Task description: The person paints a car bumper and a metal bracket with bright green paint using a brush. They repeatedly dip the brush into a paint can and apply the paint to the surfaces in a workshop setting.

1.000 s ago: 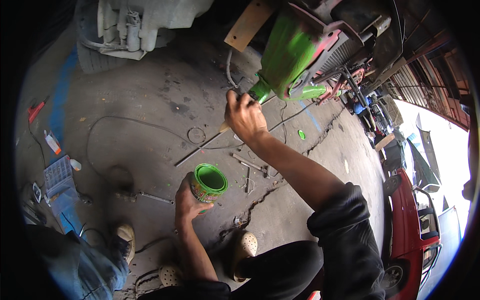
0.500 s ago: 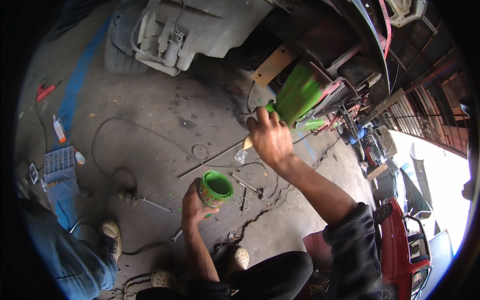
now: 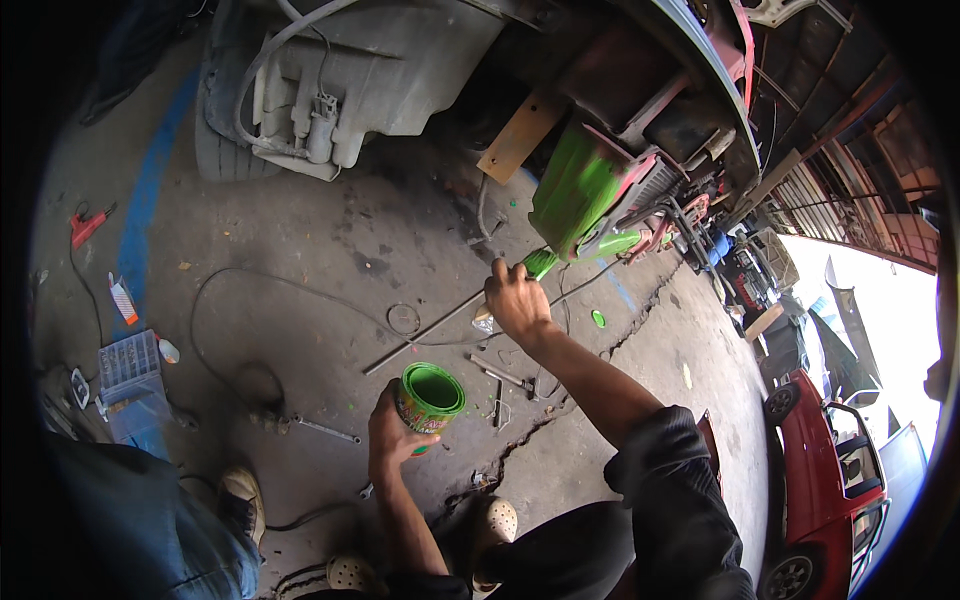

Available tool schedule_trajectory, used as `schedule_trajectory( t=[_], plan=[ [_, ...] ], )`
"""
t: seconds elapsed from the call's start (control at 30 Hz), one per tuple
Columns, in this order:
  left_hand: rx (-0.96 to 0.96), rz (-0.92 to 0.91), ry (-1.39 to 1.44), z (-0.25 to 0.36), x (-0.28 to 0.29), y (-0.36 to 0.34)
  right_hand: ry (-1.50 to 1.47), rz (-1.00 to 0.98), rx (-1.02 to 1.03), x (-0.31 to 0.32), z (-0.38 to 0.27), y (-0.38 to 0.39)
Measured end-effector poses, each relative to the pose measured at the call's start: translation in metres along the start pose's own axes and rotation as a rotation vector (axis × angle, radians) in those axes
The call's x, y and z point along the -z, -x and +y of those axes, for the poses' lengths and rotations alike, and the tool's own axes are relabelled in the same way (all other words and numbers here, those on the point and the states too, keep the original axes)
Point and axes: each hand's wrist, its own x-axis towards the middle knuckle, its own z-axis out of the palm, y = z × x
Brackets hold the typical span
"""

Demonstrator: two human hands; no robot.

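My left hand (image 3: 393, 430) is wrapped round an open paint can (image 3: 433, 393) with green paint coating its rim and inner wall. In my right hand (image 3: 518, 303) is a paintbrush (image 3: 541, 263), its bristles loaded with green. The brush tip is close to the lower edge of a boxy metal part (image 3: 583, 190) under the vehicle front; whether they touch I cannot tell. Wet-looking green covers much of that part, while reddish-pink paint shows along its edges. The brush handle is mostly hidden by my fingers.
On the concrete lie a long thin rod (image 3: 420, 332), a wrench (image 3: 328, 431), a cable (image 3: 290, 278) and a clear parts organizer (image 3: 130, 365). Another person's jeans leg (image 3: 150, 515) is at lower left. A grey plastic liner (image 3: 400, 80) hangs above; a red vehicle (image 3: 825, 470) stands at right.
My right hand with the paintbrush has moved down and back from the green-painted part, so the bristles now show. My left hand still holds the can. The view has shifted slightly.
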Motion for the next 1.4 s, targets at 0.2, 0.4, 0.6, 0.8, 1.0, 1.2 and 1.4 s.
schedule_trajectory(
  t=[0.2,0.4,0.6,0.8,1.0,1.2,1.4],
  plan=[
    [0.005,0.02,-0.028,-0.017,0.005,0.0,-0.085,0.232,0.011,0.087,-0.013,-0.014],
    [-0.003,0.021,0.015,-0.013,-0.005,-0.003,-0.074,0.429,-0.015,0.174,-0.01,-0.009],
    [-0.047,-0.01,0.035,-0.003,-0.002,-0.007,0.224,0.486,0.109,0.151,-0.003,-0.002],
    [-0.045,0.005,0.083,0.001,0.001,-0.007,-0.165,0.143,0.163,0.114,-0.009,0.025],
    [-0.063,-0.017,0.109,0.004,0.002,-0.009,-0.665,0.348,0.279,0.173,0.033,0.05],
    [-0.058,-0.032,0.062,-0.006,0.006,-0.005,-0.714,0.716,-0.026,0.187,0.084,0.044],
    [-0.105,-0.05,0.127,-0.001,0.007,-0.011,-0.827,0.986,-0.133,0.173,0.077,0.082]
  ],
)
